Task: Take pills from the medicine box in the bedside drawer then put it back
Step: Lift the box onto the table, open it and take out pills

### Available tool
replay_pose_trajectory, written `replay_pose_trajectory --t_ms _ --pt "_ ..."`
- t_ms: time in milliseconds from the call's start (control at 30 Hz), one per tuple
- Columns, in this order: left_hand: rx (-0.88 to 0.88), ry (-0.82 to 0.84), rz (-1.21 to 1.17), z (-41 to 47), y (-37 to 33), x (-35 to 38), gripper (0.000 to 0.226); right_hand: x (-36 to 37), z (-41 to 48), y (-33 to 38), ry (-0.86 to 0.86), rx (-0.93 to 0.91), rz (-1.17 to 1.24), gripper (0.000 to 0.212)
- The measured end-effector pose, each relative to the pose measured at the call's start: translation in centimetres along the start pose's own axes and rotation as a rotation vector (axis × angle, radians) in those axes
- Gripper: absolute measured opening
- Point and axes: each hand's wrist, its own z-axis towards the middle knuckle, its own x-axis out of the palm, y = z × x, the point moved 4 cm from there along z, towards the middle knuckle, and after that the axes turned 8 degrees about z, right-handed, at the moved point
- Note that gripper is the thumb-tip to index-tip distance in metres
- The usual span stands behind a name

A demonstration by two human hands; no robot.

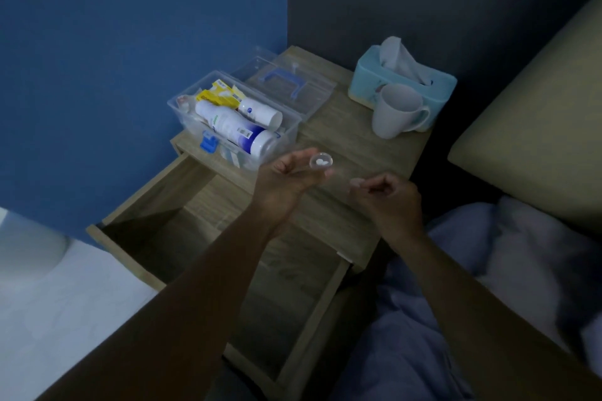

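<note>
Pills (pixel 321 161): 2 small white ones in a clear round cap (pixel 321 163), pinched at the tips of the left hand (pixel 286 179)
Left hand: thumb and fingers closed on the cap's rim, above the nightstand (pixel 358 153)
Right hand (pixel 389 202): fingers curled loosely inward, holding nothing I can make out, just right of the cap
Medicine box (pixel 234 120): open on the nightstand, behind the left hand, bottles inside; its lid (pixel 286 81) lies beside it
Drawer (pixel 228 238): pulled open below both arms

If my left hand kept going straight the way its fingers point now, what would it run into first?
Probably the white mug. The left hand, holding a small clear cap, points up and to the right across the nightstand top toward it. Depth is unclear.
</note>
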Motion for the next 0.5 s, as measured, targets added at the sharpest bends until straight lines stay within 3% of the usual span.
replay_pose_trajectory --t_ms 100,233,367,500 --pt "0.017 -0.014 0.185 1.3 1.0 0.4 0.043 -0.1 -0.1 -1.3 -0.034 -0.072 -0.073 0.027" --pt "0.173 -0.011 0.422 2.6 1.9 1.2 0.025 0.4 0.2 -2.6 -0.048 -0.106 -0.168 0.021" --pt "0.285 -0.021 0.793 3.7 2.7 1.7 0.037 0.9 -1.0 -3.1 -0.112 -0.327 -0.401 0.023" --pt "0.322 0.001 0.889 4.3 4.2 2.4 0.039 1.0 -1.1 -3.6 -0.059 -0.400 -0.480 0.033"
